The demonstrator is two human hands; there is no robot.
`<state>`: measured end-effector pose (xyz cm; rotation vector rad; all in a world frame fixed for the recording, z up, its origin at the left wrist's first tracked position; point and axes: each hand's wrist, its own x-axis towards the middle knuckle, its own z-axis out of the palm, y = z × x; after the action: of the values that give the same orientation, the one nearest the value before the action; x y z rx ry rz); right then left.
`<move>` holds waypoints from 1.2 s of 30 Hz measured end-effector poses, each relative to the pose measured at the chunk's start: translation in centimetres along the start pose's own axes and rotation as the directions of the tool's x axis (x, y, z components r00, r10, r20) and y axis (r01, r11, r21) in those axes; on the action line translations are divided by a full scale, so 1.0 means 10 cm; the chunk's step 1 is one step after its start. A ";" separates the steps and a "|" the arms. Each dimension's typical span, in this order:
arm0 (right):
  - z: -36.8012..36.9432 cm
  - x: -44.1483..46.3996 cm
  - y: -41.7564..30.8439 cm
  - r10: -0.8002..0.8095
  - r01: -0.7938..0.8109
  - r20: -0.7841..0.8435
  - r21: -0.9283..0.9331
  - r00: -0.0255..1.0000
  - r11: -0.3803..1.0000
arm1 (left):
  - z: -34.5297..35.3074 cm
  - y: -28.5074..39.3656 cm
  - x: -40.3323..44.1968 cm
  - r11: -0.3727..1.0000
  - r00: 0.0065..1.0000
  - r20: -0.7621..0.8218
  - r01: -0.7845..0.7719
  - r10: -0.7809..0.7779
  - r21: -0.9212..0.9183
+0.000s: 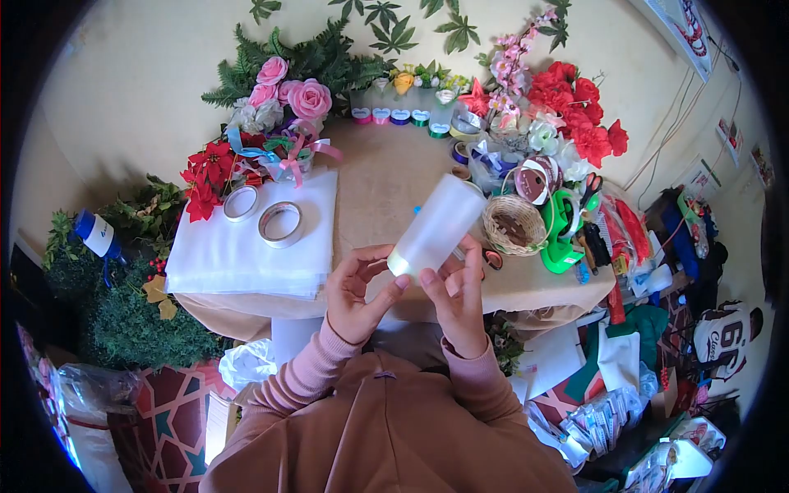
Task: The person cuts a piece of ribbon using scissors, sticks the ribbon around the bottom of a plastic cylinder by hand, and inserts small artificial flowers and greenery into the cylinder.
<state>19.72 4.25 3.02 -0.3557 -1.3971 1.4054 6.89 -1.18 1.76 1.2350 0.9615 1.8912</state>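
A frosted white translucent cylinder (440, 218) is held tilted above the front of the table, its upper end leaning right. My left hand (362, 287) has its fingers curled at the cylinder's lower end, with the thumb near the bottom rim. On the other side my right hand (456, 296) grips the cylinder's lower right, its thumb in front and fingers partly hidden behind. To the left, two rolls of tape, one (280, 223) larger than the other (241, 203), lie on a stack of white translucent sheets (246, 263).
Pink roses (309, 99) and red flowers (209, 168) stand back left. Several frosted cylinders (419, 107) line the wall. A wicker basket (514, 223), green tape dispenser (561, 238) and scissors (591, 187) are at the right. Greenery (148, 312) fills the lower left.
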 end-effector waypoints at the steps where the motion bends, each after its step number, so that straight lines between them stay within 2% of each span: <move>1: 0.01 0.00 -0.02 0.001 -0.001 -0.002 0.000 1.000 1.000 | 0.01 0.00 0.00 0.997 0.999 -0.025 0.046 -0.048 -0.062; 3: 0.02 0.00 -0.08 0.089 -0.089 -0.056 -0.004 0.994 0.996 | 0.03 -0.01 0.00 0.988 0.994 -0.046 0.093 -0.099 -0.124; 6: -0.06 0.00 0.00 0.092 -0.096 -0.046 -0.089 0.995 0.991 | 0.04 -0.04 0.02 0.977 0.988 -0.084 0.116 -0.133 -0.181; 10: -0.01 0.00 -0.04 0.088 -0.089 -0.070 -0.021 0.994 0.996 | 0.02 -0.12 0.02 0.971 0.985 -0.089 0.125 -0.146 -0.205; 12: -0.02 -0.01 -0.07 0.123 -0.131 -0.061 -0.134 0.990 0.982 | 0.01 -0.15 0.03 0.967 0.984 -0.094 0.127 -0.151 -0.220; 15: -0.10 0.00 0.15 0.044 -0.050 -0.050 -0.124 0.998 0.991 | 0.00 -0.17 0.04 0.966 0.987 -0.074 0.126 -0.146 -0.227; 18: -0.15 0.02 0.23 0.032 -0.039 -0.044 -0.155 0.999 0.987 | -0.05 -0.19 0.06 0.960 0.983 -0.031 0.172 -0.183 -0.220; 19: -0.17 0.02 0.25 0.032 -0.040 -0.052 -0.157 0.998 0.987 | -0.08 -0.21 0.07 0.972 0.987 0.002 0.161 -0.163 -0.171; 21: -0.22 0.03 0.26 0.012 -0.001 0.036 -0.281 0.999 0.960 | -0.11 -0.23 0.11 0.980 0.988 0.048 0.152 -0.147 -0.126; 23: -0.24 0.02 0.26 0.027 -0.007 0.066 -0.297 0.997 0.955 | -0.14 -0.25 0.14 0.984 0.977 0.131 0.176 -0.170 -0.039; 25: -0.25 0.01 0.29 0.025 0.008 0.105 -0.303 0.994 0.953 | -0.18 -0.31 0.15 0.977 0.968 0.143 0.212 -0.205 -0.034; 27: -0.30 0.01 0.24 0.023 0.009 0.096 -0.323 0.995 0.946 | -0.20 -0.34 0.18 0.977 0.972 0.121 0.193 -0.203 0.087; 28: -0.37 0.01 0.19 0.051 0.010 0.130 -0.429 0.990 0.903 | -0.22 -0.40 0.21 0.982 0.984 0.109 0.122 -0.138 0.147; 29: -0.43 0.01 0.15 0.083 0.015 0.160 -0.530 0.984 0.848 | -0.24 -0.46 0.24 0.982 0.984 0.116 0.122 -0.139 0.144; 32: -0.63 -0.02 0.04 0.063 0.047 0.162 -0.595 0.985 0.803 | -0.30 -0.63 0.34 0.881 0.999 0.048 -0.041 0.021 0.472; 33: -0.71 -0.03 -0.02 0.059 0.047 0.157 -0.598 0.986 0.800 | -0.29 -0.63 0.36 0.882 0.998 0.054 -0.045 0.022 0.469; 35: -0.83 -0.05 -0.16 0.172 -0.025 0.151 -0.675 0.974 0.738 | -0.24 -0.59 0.40 0.759 0.999 0.032 0.012 -0.043 0.651; 36: -0.88 -0.07 -0.19 0.176 -0.055 0.115 -0.667 0.978 0.743 | -0.21 -0.61 0.43 0.761 0.998 0.035 0.010 -0.043 0.648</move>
<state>27.91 7.82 2.00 -0.8093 -2.0386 1.0002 4.35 5.00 -2.22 1.6259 1.6898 1.5257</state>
